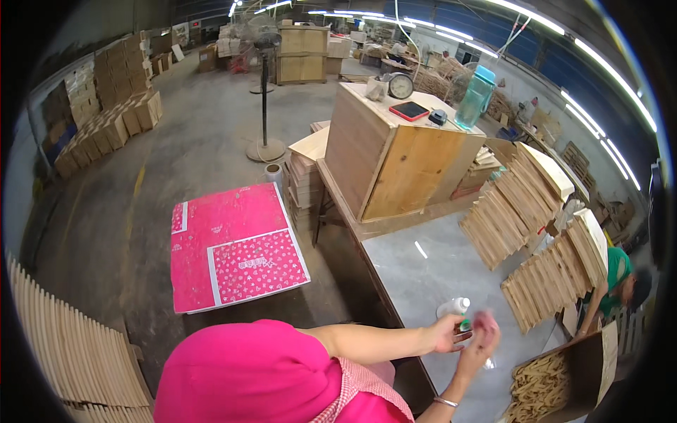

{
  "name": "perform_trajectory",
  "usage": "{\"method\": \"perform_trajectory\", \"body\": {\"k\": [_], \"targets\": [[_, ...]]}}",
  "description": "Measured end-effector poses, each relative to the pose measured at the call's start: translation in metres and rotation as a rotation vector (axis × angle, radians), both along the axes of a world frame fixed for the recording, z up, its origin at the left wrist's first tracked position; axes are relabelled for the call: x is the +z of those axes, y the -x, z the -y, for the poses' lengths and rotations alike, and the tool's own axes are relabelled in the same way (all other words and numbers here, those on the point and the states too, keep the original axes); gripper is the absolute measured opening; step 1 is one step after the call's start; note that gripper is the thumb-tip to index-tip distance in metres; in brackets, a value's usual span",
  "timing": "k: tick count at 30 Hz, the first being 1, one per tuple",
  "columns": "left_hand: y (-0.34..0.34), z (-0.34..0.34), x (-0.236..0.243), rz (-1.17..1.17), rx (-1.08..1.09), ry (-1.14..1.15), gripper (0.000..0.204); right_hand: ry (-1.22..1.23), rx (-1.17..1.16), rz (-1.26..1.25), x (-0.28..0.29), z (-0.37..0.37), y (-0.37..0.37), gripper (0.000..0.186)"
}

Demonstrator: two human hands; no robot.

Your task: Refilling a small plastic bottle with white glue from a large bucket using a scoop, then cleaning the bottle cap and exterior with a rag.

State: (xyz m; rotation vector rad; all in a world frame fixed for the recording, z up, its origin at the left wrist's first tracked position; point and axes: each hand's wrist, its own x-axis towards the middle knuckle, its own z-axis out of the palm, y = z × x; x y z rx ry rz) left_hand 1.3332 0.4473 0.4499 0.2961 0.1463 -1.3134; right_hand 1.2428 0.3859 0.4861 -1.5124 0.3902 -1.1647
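Observation:
My left hand reaches over the grey tabletop and is closed around a small clear bottle with a white cap and a green part by my fingers. My right hand, with a thin bracelet on its wrist, is raised right beside it, fingertips close to the bottle. The right hand is blurred, so I cannot tell whether it holds anything. Both forearms come from my pink-clad body at the lower left.
Fanned stacks of wooden slats lie on the table's right side. A big wooden crate behind carries a clock, a red phone and a teal water bottle. A cardboard box of sticks, a pink board, a standing fan and a person in green surround me.

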Motion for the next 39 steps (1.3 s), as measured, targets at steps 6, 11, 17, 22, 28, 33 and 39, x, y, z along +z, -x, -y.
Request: {"method": "perform_trajectory", "body": {"k": [6,11,17,22,28,33,39], "targets": [[0.015,-0.012,-0.001,-0.117,-0.14,0.295,0.044,0.826,-0.038,-0.441,0.008,-0.01,0.007,0.025],[0.023,-0.018,0.022,-0.248,-0.148,0.247,0.039,0.767,-0.12,-0.418,0.001,-0.007,0.002,0.017],[-0.001,-0.035,0.011,-0.385,-0.239,0.515,0.033,0.549,-0.179,-0.345,0.008,-0.025,-0.013,0.017],[0.027,-0.027,0.053,-0.111,-0.143,-0.19,0.038,0.295,-0.24,-0.327,0.0,-0.024,0.007,0.02],[0.033,-0.024,0.04,-0.058,-0.174,-0.203,0.03,0.211,-0.299,-0.312,0.0,-0.026,0.017,0.021],[0.044,-0.02,0.049,0.005,-0.131,-0.318,0.026,0.171,-0.389,-0.325,-0.009,-0.022,0.017,0.025],[0.043,-0.008,0.037,0.053,-0.065,-0.348,0.035,-0.036,-0.655,-0.107,-0.038,0.002,0.017,0.029]]}}
